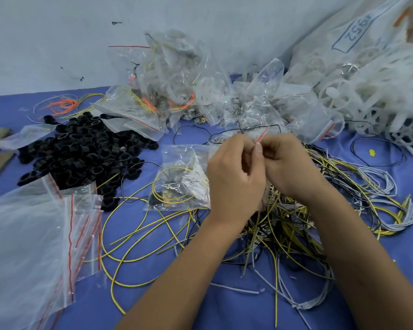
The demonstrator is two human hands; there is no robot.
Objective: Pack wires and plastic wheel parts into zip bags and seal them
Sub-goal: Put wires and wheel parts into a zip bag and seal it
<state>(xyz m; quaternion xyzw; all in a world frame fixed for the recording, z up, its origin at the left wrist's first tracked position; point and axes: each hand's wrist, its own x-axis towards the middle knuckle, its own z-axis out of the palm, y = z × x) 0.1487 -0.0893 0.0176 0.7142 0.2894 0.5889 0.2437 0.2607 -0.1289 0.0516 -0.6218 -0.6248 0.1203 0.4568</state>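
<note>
My left hand (234,179) and my right hand (289,163) meet at the table's middle, both pinching the red-striped top edge of a small clear zip bag (262,135); most of that bag is hidden behind my hands. Just left of them lies a filled zip bag (177,179) with a coiled yellow wire and small dark parts inside. Loose yellow, black and grey wires (296,225) spread under and around my forearms. White plastic wheel parts (358,96) are heaped at the right rear.
A pile of black plastic rings (81,153) lies at the left. Empty red-striped zip bags (45,234) are stacked at the near left. Packed bags (167,91) are piled against the wall at the back. Orange wires (62,106) lie far left.
</note>
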